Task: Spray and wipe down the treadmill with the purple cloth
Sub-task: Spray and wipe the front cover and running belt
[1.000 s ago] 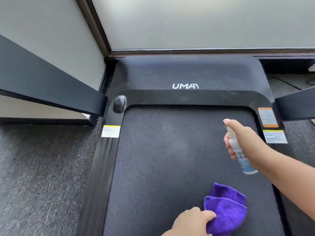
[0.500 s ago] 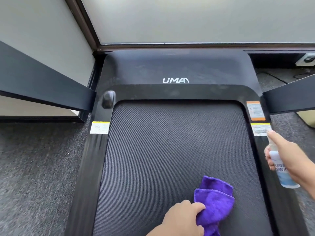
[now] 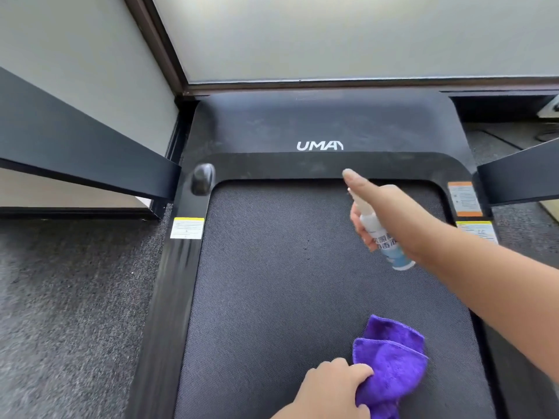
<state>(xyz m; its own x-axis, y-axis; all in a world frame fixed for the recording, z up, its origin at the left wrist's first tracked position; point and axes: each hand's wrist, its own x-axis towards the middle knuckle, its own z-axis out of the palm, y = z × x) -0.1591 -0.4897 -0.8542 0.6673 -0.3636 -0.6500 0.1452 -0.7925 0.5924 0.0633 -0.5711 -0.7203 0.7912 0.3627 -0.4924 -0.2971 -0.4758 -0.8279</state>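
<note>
The black treadmill (image 3: 302,267) lay against the wall, its belt bare apart from the hands above it. The right hand (image 3: 390,216) was wrapped around a small white spray bottle (image 3: 382,237), forefinger stretched over the nozzle, held over the belt's upper right part. The left hand (image 3: 329,388) gripped the bunched purple cloth (image 3: 393,361), which lay on the belt's near end.

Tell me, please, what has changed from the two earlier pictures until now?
The right hand, gripping the spray bottle, went out to the treadmill's right rail half a second ago and has now come back over the belt, further forward than at first. The left hand still holds the purple cloth low on the belt. Nothing was let go.
</note>
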